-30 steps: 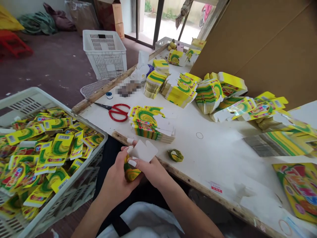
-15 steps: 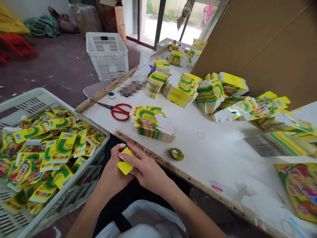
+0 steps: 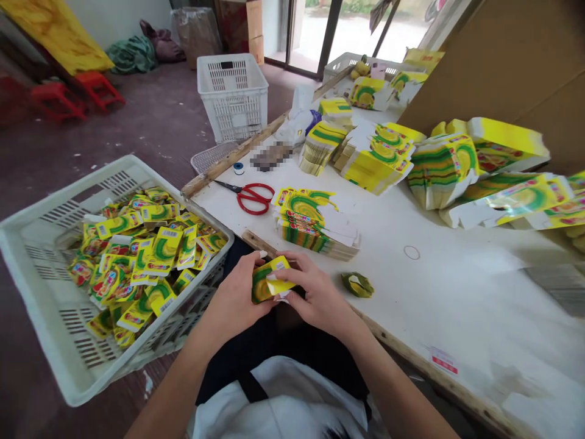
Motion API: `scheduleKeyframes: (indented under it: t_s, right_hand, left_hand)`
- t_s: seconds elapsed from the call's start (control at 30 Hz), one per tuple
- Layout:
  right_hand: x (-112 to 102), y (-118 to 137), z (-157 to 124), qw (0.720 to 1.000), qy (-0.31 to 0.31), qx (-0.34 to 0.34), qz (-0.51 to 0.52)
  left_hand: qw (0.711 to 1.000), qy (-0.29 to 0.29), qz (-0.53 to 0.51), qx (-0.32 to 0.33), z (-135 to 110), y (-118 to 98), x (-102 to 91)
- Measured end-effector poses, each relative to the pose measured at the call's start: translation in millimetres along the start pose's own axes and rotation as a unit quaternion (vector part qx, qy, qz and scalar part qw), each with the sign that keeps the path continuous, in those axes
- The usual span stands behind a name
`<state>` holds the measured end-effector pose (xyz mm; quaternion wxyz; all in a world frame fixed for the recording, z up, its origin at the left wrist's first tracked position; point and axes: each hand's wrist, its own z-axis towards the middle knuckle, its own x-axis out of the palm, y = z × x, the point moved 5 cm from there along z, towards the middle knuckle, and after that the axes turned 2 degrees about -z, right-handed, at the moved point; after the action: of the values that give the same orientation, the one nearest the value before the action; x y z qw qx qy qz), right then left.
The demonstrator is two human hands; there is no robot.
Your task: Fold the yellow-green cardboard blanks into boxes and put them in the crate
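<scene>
Between my two hands, above my lap at the table's edge, is a small yellow and green printed carton (image 3: 264, 286). My left hand (image 3: 242, 292) grips its left side. With fingers on its flap, my right hand (image 3: 315, 292) holds the right side. Just beyond, on the table, lies a stack of flattened cartons (image 3: 315, 225) with the same print. To the left, a white plastic crate (image 3: 64, 366) holds many folded cartons (image 3: 158, 250). A crumpled green and yellow piece (image 3: 358, 284) rests on the table right of my hands.
Red-handled scissors (image 3: 251, 198) and a small spool (image 3: 238, 168) lie near the table's left edge. More carton stacks (image 3: 375, 158) line the table's back. A large cardboard sheet (image 3: 493, 73) stands behind them. Another white crate (image 3: 233, 100) is on the floor.
My view has swung left, so the scene sits further right. The carton in my hands has turned, showing its green-swirl face, and my right fingers have shifted to its flap.
</scene>
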<state>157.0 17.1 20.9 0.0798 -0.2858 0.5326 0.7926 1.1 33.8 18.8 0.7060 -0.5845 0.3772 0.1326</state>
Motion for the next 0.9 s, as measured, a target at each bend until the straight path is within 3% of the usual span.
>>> scheduleKeyframes:
  t_s: [0.1, 0.37, 0.57, 0.77, 0.9]
  right_hand:
    - [4, -6, -4, 1.000, -0.027, 0.012, -0.003]
    - [-4, -8, -7, 0.997, 0.063, 0.009, 0.044]
    - [-1, -8, -7, 0.998, -0.005, 0.054, 0.040]
    - [6, -6, -8, 0.978, -0.085, 0.122, 0.147]
    - [-3, 1, -1, 0.990, -0.073, 0.089, 0.087]
  left_hand:
    - [0.999, -0.019, 0.037, 0.008, -1, 4, -3.8]
    - [0.997, 0.001, 0.067, 0.038, -1, -3, -8.6]
    - [0.985, -0.058, 0.120, 0.106, -3, -17, -9.3]
    - [0.984, -0.056, 0.121, 0.119, -5, -22, -8.4]
    - [0.986, -0.082, 0.110, 0.093, -5, -9, -13.8]
